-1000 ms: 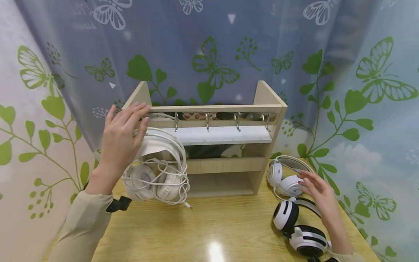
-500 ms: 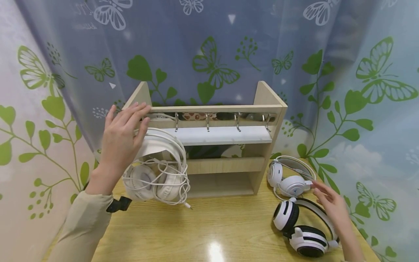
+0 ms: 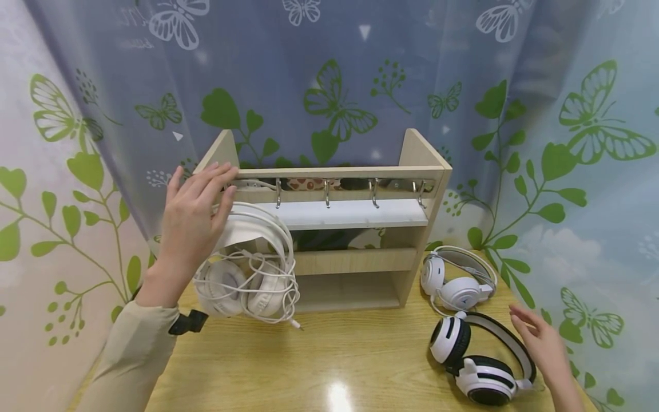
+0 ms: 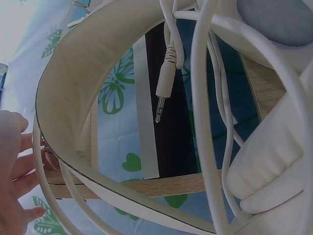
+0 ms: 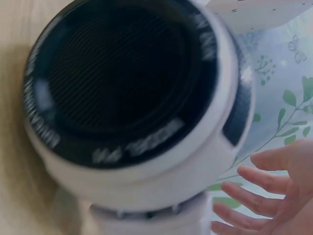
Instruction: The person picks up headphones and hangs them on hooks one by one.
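Note:
White wired headphones (image 3: pixel 280 237), their cable wound round both ear cups, hang at the left end of a pale wooden rack (image 3: pixel 355 260). My left hand (image 3: pixel 190 212) rests its fingers on the rack's top rail, just above the headband; whether the headband touches a hook is hidden behind the hand. The left wrist view shows the cable's plug (image 4: pixel 165 85) inside the headband loop. My right hand (image 3: pixel 543 343), fingers relaxed and holding nothing, hovers at the right beside black-and-white headphones (image 3: pixel 486 377) with small ear-shaped bumps. Their round ear cup (image 5: pixel 132 93) fills much of the right wrist view.
Several metal hooks (image 3: pixel 326 193) line the rack under its top rail. White headphones with a grey headband (image 3: pixel 458 292) lie to the right of the rack on the wooden table (image 3: pixel 309 366). A patterned curtain (image 3: pixel 288 68) hangs behind and at both sides.
My right hand has drawn back toward the lower right, away from the white headphones with the grey headband, which now sit released on the table. The left hand has stayed at the rack.

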Demonstrator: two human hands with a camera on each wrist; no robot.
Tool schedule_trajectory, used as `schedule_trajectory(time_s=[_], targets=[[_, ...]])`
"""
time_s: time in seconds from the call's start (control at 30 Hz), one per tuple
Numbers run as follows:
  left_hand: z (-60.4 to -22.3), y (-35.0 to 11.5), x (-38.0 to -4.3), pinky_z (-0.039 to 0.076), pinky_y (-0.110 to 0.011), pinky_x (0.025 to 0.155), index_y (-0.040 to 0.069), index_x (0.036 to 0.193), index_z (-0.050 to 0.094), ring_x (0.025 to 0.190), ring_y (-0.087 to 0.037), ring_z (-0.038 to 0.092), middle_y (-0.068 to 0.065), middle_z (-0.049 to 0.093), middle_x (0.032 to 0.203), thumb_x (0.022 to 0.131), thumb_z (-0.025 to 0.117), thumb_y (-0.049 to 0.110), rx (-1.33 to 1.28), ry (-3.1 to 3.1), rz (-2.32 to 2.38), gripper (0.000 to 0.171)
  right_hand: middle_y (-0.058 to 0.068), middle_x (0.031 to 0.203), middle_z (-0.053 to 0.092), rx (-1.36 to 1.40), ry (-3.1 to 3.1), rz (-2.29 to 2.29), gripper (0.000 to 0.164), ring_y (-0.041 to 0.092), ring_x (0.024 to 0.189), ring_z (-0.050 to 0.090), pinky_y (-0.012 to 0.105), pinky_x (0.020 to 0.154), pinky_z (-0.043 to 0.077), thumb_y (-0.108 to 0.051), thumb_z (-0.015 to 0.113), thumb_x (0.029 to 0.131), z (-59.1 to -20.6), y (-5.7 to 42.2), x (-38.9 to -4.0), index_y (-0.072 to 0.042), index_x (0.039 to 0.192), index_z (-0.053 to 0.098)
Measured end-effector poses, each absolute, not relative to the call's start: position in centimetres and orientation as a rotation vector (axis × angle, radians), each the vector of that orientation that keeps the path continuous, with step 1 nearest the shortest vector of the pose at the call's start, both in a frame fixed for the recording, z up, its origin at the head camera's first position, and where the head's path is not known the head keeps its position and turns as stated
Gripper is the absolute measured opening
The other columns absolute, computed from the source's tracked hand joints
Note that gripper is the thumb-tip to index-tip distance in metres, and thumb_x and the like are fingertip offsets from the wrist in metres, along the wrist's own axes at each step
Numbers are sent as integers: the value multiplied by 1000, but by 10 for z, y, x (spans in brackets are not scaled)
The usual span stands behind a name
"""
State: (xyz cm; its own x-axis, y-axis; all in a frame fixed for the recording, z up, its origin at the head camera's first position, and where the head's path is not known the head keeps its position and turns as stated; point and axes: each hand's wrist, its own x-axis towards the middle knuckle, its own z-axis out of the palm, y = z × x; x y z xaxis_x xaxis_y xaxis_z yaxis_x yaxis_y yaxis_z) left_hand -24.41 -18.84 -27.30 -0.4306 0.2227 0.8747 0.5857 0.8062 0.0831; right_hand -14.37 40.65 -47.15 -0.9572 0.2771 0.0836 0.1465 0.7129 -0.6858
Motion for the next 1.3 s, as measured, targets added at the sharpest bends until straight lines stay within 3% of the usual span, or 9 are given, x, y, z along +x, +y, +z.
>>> schedule_trajectory(time_s=[0.07,0.13,0.17,0.4,0.63,0.97,1.3], targets=[[-273,-188,-244,18,-54,123,8,131,68,129,-35,58,-12,66,135,103,59,18,-599,-2014,-472,31,36,142,49,-383,-2820,1028,59,56,123,52,45,83,58,-38,42,109,-473,409,-144,9,145,46],[-273,-188,-244,18,-54,123,8,131,68,128,-35,58,-12,66,134,103,60,18,-600,-2011,-476,31,37,144,45,-405,-2874,1022,61,57,126,49,59,90,53,-40,39,110,-476,411,-145,9,147,42],[-273,-188,-243,18,-54,123,8,131,68,128,-35,58,-12,66,134,103,60,18,-601,-2009,-478,31,37,145,44,-414,-2893,1030,62,58,127,48,60,91,52,-40,38,110,-477,412,-145,9,148,41],[-273,-187,-244,18,-54,123,8,131,68,128,-35,58,-12,66,134,103,59,18,-605,-2002,-477,31,37,145,43,-457,-2917,1067,66,58,129,46,62,94,49,-44,38,109,-483,417,-143,9,148,39],[-273,-188,-244,18,-54,123,8,130,68,128,-35,59,-12,66,134,103,59,18,-603,-1999,-480,30,39,136,51,-390,-2894,1020,57,57,124,51,63,97,48,-33,45,109,-491,420,-139,14,142,44],[-274,-189,-245,18,-54,123,8,132,67,129,-34,58,-12,66,135,104,58,19,-601,-2005,-466,32,39,140,47,-510,-3001,1019,56,60,132,38,67,103,36,-31,44,109,-501,430,-137,15,141,42],[-273,-188,-244,20,-55,123,7,130,68,128,-35,59,-13,66,133,103,59,18,-601,-1998,-479,31,38,127,58,-644,-2987,1024,49,60,124,44,64,99,41,-20,54,100,-512,436,-135,17,131,52]])
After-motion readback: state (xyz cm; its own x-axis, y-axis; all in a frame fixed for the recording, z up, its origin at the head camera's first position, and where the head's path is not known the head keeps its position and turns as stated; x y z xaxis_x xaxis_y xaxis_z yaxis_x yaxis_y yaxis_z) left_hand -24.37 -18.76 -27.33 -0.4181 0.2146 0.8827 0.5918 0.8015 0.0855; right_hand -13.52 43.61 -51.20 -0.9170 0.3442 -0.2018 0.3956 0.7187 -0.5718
